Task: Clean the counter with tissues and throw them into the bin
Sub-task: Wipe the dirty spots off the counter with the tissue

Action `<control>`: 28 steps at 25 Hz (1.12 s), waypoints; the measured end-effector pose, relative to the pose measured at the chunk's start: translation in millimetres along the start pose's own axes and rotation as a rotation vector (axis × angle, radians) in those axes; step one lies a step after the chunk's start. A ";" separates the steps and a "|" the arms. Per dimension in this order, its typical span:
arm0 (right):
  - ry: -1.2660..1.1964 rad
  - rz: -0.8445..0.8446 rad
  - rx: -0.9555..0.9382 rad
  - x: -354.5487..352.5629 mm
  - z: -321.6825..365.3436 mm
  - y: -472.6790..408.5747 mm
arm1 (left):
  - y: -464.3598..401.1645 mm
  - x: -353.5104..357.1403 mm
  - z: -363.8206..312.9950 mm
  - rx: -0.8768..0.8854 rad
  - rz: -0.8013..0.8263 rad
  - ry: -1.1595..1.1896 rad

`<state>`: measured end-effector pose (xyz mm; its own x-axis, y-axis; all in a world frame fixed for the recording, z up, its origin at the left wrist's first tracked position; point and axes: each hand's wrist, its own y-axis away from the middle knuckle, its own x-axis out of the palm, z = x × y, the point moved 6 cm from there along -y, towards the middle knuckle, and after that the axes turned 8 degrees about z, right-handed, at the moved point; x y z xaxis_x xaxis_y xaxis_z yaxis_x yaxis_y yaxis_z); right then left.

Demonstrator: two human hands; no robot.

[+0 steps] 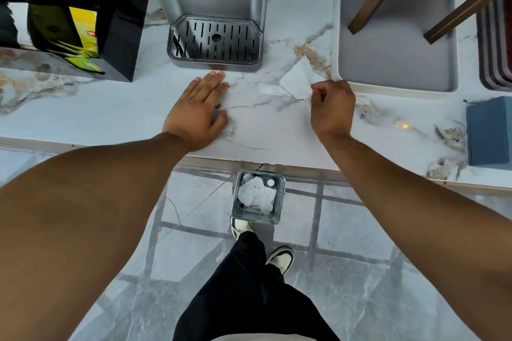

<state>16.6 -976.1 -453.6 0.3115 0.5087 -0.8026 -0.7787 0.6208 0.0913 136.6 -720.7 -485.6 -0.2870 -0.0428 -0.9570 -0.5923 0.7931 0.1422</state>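
Wiping looked to be the step in hand: the right hand [332, 106] had its grip pinched shut on a white tissue [296, 82] lying on the marble desk [277, 130], beside the grey tray [339, 36]. The left hand [198, 112] lay flat and open, holding nothing. Next, I judged, came carrying it down to the bin [279, 203] on the floor, already holding crumpled tissues.

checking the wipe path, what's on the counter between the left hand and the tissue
Nothing: in the head view the stretch of counter between the flat left hand and the tissue, pinched by the right hand, is bare marble.
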 end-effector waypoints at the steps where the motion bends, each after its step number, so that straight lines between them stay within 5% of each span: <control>1: 0.023 -0.007 0.055 3.0 -3.9 0.6 | 0.1 0.4 0.8 -0.002 0.000 -0.002; 5: -0.025 0.056 -0.036 19.2 5.4 41.6 | -1.3 2.1 1.0 -0.002 -0.001 -0.016; 10: -0.168 0.349 -0.317 46.8 26.9 127.6 | -0.3 1.3 0.3 0.006 -0.009 -0.012; 13: -0.290 0.445 -0.291 52.4 29.7 137.1 | -0.1 2.2 0.1 0.006 0.002 -0.008; 16: -0.390 0.173 -0.176 24.4 14.8 115.8 | -0.2 1.9 0.6 0.006 0.005 -0.011; 20: -0.256 -0.318 0.250 -31.7 -44.4 69.9 | -0.2 2.0 1.0 0.001 0.010 -0.014; 23: -0.194 -0.287 0.366 -34.9 -59.4 35.6 | 0.6 1.7 0.0 0.007 0.005 -0.006; 28: -0.079 -0.100 0.149 2.0 -6.9 4.9 | 1.1 0.2 -0.5 0.001 0.002 0.002</control>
<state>9.6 -976.1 -458.8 0.4296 0.4814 -0.7640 -0.6539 0.7493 0.1044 135.5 -720.1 -485.5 -0.2899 -0.0427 -0.9561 -0.5907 0.7940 0.1436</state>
